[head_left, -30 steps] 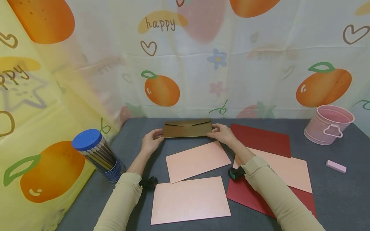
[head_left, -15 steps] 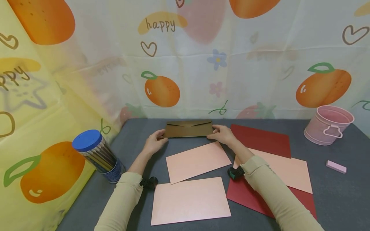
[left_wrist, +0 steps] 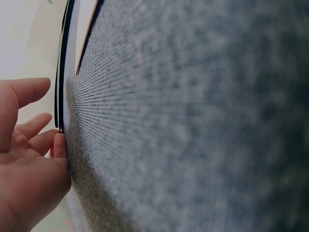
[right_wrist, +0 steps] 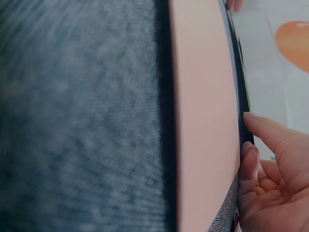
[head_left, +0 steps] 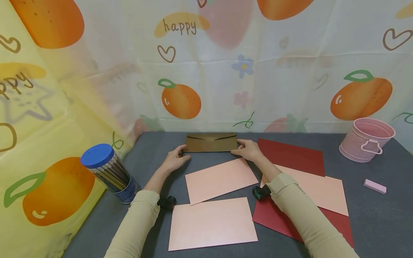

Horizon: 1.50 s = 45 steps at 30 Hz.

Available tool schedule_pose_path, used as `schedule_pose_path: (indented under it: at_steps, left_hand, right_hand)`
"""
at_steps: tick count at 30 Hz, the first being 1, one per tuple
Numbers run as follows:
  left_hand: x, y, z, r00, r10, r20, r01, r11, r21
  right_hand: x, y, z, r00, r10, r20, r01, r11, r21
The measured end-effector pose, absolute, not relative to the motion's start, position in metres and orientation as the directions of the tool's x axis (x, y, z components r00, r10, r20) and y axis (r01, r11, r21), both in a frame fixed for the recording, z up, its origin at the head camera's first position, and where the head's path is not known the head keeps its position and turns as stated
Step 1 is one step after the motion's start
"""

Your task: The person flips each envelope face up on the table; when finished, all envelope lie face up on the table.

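- Firstly, at the far left a pencil jar [head_left: 109,172] with a blue lid stood tilted on the grey table [head_left: 380,218], well apart from the hands.
- The left hand [head_left: 174,159] lay with relaxed, nearly straight fingers; its fingertips [left_wrist: 59,145] touched the left short edge of the brown envelope [head_left: 211,142].
- The brown envelope lay flat at the far middle of the table, close to the printed backdrop [head_left: 226,64]. Its long axis ran left to right, and its closed pointed flap was on the far side with the tip toward the person. It was dark golden-brown with a light shine.
- Three pink sheets [head_left: 219,179] lay near the person, and two dark red sheets [head_left: 290,154] lay partly under them.
- The right hand [head_left: 248,149] had loose, lightly bent fingers, and the fingertips [right_wrist: 251,121] touched the right short edge of the envelope.
- At the far right stood a pink bucket [head_left: 366,139], and a small pink block [head_left: 375,186] lay nearer.
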<state>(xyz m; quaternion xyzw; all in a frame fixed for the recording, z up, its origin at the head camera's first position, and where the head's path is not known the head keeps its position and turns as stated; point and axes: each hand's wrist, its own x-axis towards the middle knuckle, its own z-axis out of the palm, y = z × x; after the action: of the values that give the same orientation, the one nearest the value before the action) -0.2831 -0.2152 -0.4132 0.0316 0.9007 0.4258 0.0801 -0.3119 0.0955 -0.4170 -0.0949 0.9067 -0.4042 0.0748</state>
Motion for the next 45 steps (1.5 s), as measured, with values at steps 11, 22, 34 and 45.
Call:
schedule_pose_path:
  at_steps: [11,22,34,45]
  left_hand:
    - [-0.282,-0.213,-0.416,-0.982,0.183,-0.044,0.106,0.730,0.675]
    - [-0.279,-0.211,-0.415,-0.978,0.204,-0.045,0.128,0.757,0.641]
    - [-0.275,-0.215,-0.415,-0.972,0.230,-0.056,0.146,0.771,0.620]
    - [-0.250,-0.213,-0.408,-0.955,0.284,-0.089,0.175,0.779,0.602]
  right_hand:
    - [-0.310,0.095,-0.414,-0.972,-0.230,-0.041,-0.131,0.680,-0.722]
    - [-0.311,0.095,-0.417,-0.972,-0.232,-0.037,-0.135,0.683,-0.718]
    - [-0.308,0.097,-0.417,-0.972,-0.236,-0.016,-0.151,0.675,-0.722]
    - [-0.295,0.105,-0.408,-0.943,-0.327,-0.055,-0.183,0.650,-0.738]
